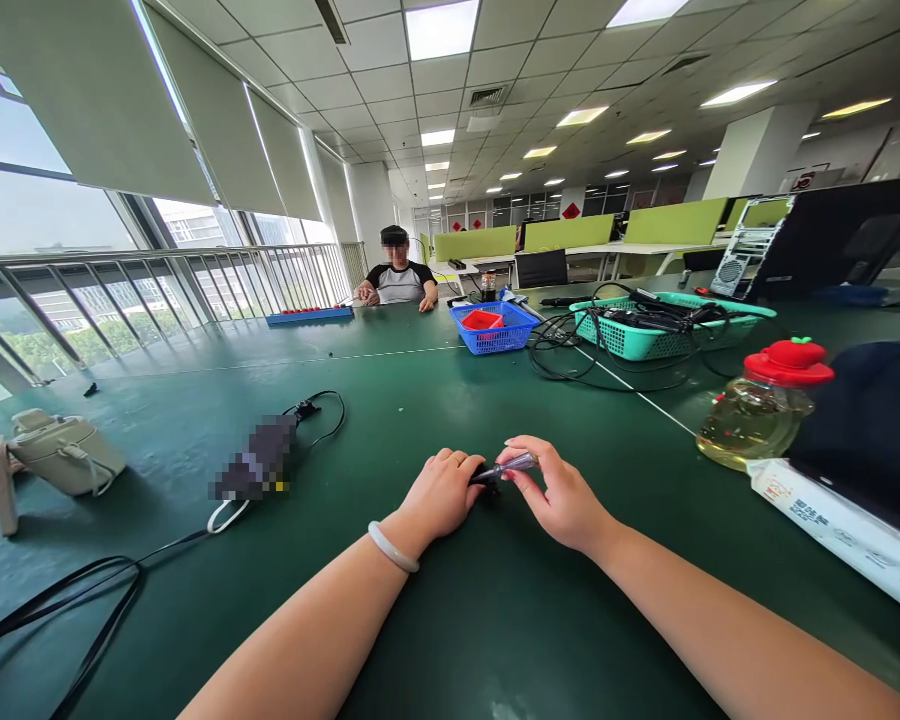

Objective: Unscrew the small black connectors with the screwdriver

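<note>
A smooth, slightly glossy dark green table [435,640] is reflecting the ceiling lights. The right hand [562,495] is gripping a screwdriver [511,466] with a clear, shiny plastic handle, and the left hand [442,490] is pressing on a small black matt object [487,480]. A smooth, pale, polished bangle [392,548] is circling the left wrist. A blue plastic mesh basket [495,330] is standing farther off, and a clear glossy jar [757,410] is wearing a shiny red plastic lid.

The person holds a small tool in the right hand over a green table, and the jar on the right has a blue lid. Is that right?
Not quite. In the head view the jar has a red lid, not blue. The rest holds: the right hand holds a small tool over the green table.
</note>
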A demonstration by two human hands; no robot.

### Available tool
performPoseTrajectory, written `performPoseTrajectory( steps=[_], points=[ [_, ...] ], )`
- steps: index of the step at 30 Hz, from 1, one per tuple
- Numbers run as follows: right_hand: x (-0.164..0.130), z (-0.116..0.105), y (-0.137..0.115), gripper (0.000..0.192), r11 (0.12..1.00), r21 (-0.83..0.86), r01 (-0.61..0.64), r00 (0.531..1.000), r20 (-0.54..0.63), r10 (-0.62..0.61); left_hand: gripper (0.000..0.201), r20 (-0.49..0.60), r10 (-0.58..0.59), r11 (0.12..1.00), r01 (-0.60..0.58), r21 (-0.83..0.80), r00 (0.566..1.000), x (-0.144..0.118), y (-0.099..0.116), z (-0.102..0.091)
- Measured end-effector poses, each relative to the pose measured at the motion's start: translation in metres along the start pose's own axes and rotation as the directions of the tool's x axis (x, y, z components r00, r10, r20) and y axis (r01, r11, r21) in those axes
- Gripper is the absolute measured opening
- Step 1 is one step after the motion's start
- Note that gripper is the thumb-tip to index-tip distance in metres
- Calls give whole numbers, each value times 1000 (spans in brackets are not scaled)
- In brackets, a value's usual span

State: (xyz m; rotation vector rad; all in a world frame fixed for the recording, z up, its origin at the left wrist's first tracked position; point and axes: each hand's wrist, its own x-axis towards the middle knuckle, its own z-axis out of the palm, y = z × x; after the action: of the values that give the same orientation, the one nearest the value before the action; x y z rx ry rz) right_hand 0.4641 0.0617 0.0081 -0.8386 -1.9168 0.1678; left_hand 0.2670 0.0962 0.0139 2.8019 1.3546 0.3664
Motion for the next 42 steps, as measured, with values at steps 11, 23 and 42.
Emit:
performPoseTrajectory(
  steps=[11,23,42],
  points=[
    [0,1,6,26,997,-63,-40,998,-61,36,35,39,-24,1000,24,19,999,-2,2,-3],
    [1,-1,-5,20,998,-51,-30,986,-164,21,37,17,-7,1000,7,18,1000,-1,0,0],
    [4,10,15,27,844,391,-367,890,-116,441,49,-125,-22,1000,24,15,992,-1,6,-4]
  ],
)
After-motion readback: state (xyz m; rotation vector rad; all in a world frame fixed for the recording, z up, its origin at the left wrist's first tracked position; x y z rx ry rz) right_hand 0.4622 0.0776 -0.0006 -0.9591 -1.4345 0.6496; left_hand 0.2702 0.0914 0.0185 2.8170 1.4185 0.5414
